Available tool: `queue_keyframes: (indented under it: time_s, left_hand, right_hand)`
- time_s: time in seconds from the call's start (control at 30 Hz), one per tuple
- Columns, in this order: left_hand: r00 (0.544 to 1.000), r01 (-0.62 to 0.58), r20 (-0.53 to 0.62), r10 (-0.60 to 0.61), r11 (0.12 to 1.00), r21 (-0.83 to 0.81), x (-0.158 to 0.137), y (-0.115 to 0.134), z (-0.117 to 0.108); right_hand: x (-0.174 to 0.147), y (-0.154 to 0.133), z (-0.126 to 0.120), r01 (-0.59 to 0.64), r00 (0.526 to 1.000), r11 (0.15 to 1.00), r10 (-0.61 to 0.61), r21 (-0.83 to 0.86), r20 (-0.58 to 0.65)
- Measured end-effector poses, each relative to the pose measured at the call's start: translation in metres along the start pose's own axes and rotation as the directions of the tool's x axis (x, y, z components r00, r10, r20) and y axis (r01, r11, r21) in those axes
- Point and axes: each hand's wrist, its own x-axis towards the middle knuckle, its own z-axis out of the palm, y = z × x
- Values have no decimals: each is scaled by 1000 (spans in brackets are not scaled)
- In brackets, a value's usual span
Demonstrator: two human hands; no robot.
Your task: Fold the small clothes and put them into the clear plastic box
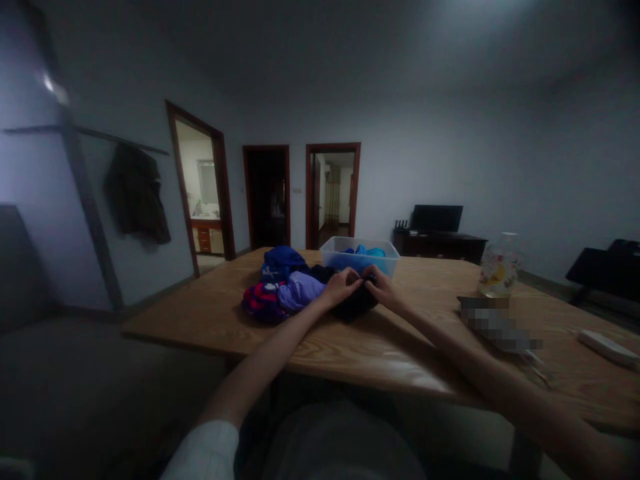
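Note:
Both my left hand [343, 285] and my right hand [379, 285] are closed on a piece of black cloth [356, 305], pinching its upper edge. The cloth hangs down to the wooden table [415, 347]; its exact kind does not show. Just left of my left hand lies a lilac cloth [301, 292]. Beside it are a red and purple patterned cloth [263, 301] and a blue cloth [283, 261]. Behind my hands stands a clear plastic bin [333, 257] with bright blue cloth [373, 253] inside.
On the table's right are a clear patterned jug [500, 267], a partly blurred-out packet [493, 323] and a white oblong object [607, 348]. A dark cabinet with a screen [437, 218] stands by the far wall. A dark jacket [137, 193] hangs at the left.

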Motion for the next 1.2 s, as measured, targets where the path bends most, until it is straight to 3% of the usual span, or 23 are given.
queue_keyframes:
  time_s: [0.17,0.37,0.63,0.8,1.2]
  left_hand:
    - [996,-83,-27,88,984,158,-4,4,-1]
    - [996,-53,-65,64,985,163,-3,3,-5]
    - [997,-76,-13,79,982,171,-5,7,-5]
    - [1000,-26,-9,28,986,164,-4,5,-3]
    - [995,-80,-41,88,983,163,-3,3,0]
  right_hand:
    - [6,3,-1,-101,995,988,100,119,14]
    - [12,10,-3,-93,996,969,92,227,16]
    - [10,9,0,-47,999,978,43,204,24]
    - [8,4,-3,-31,999,983,27,180,20]
    - [10,15,3,-84,996,976,83,201,10]
